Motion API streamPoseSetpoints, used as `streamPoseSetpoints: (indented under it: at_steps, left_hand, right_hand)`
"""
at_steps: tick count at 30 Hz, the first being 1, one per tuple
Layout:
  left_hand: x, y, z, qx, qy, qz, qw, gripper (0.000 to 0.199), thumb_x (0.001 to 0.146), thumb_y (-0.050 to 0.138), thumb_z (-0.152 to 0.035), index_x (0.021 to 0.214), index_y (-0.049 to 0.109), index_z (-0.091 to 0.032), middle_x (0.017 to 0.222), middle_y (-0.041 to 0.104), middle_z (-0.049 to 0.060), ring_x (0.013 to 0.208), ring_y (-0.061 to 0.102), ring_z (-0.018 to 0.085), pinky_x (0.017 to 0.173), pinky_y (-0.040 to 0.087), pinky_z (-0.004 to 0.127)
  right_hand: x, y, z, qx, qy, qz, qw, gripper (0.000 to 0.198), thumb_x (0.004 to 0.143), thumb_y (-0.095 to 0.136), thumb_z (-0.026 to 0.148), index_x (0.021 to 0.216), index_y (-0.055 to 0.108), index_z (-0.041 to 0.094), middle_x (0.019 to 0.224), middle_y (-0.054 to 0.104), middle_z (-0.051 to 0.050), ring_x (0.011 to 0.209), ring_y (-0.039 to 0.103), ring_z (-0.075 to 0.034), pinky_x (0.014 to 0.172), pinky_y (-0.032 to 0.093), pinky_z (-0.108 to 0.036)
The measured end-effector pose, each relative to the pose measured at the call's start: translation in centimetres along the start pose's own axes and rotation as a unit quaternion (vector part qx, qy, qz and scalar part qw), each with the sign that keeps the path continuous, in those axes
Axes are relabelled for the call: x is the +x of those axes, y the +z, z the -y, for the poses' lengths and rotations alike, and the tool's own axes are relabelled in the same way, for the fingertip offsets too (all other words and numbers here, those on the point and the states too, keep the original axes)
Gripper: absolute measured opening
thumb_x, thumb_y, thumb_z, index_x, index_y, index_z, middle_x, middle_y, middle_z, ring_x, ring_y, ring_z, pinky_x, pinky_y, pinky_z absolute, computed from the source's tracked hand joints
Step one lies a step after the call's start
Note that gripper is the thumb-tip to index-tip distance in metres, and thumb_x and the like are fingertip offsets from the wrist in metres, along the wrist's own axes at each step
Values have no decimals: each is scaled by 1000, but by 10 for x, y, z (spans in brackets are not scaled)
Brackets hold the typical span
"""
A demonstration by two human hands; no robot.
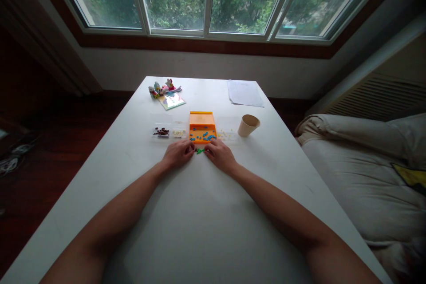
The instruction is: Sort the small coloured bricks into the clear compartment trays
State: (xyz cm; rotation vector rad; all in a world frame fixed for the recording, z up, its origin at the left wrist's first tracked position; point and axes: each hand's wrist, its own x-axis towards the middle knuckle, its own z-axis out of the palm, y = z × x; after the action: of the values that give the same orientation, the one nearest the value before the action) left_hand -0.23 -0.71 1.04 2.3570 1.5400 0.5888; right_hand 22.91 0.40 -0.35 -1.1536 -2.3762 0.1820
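Observation:
My left hand (179, 153) is closed in a pinch at the near left corner of an orange tray (202, 118). Opposite it, my right hand (219, 154) has its fingers drawn together by the near right corner. What either hand holds is too small to make out. Between the fingertips lie small green pieces (199, 151) on the table. Several small blue pieces (205, 134) are scattered in the tray's near section. A clear box with dark brown pieces (161, 132) and one with cream pieces (179, 133) sit to the left. Pale yellow pieces (226, 135) lie to the right.
A tan paper cup (248, 126) stands right of the tray. At the back of the white table (206, 222) are small assembled figures (164, 88), a card (172, 100) and paper sheets (244, 93). A covered sofa (362, 177) borders the right side.

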Motion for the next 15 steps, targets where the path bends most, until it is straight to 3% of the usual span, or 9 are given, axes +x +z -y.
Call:
streamPoseSetpoints:
  at_steps: [7, 15]
  left_hand:
    - [0, -1, -1, -3, 6, -3, 1000, 15, 85, 59, -25, 96, 69, -25, 88, 68, 1, 77, 60, 18, 67, 40, 28]
    - [0, -1, 0, -7, 13, 2, 1000, 15, 86, 58, -26, 97, 69, -25, 87, 67, 1, 75, 58, 16, 66, 39, 27]
  right_hand:
    - [2, -5, -2, 14, -7, -25, 1000, 8, 95, 60, 23, 90, 66, 24, 93, 62, -5, 93, 56, -22, 83, 46, -34]
    - [9, -50, -31, 14, 67, -210, 975, 12, 96, 57, 29, 93, 68, 24, 92, 62, -6, 94, 56, -24, 88, 46, -38]
